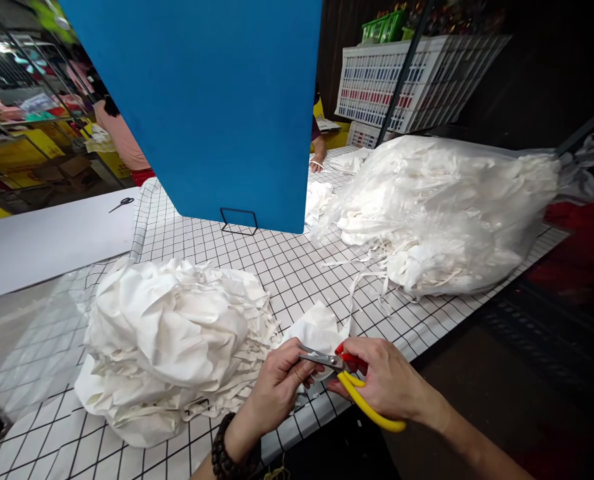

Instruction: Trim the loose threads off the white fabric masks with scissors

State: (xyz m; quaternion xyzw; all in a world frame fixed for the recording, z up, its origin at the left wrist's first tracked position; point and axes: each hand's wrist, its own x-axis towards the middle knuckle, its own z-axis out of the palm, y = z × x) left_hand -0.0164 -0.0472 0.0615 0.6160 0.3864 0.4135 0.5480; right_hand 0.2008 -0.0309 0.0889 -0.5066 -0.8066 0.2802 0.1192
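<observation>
Shows red and yellow on the scissors handles [369, 405] at five o'clock, white on the cloth pile [171, 327] at eight. Carries a black grid over white on the tablecloth [287, 277], plain blue on the board [227, 113] at eleven, green on the basket [384, 28] at one.

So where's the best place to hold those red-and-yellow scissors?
Probably the coloured handles, from the right: they sit on that side, in the right hand, while the metal blades point left, towards the left hand.

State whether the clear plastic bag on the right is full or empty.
Full: white cloth bulges the plastic bag along most of its length, strips trailing onto the table.
</observation>
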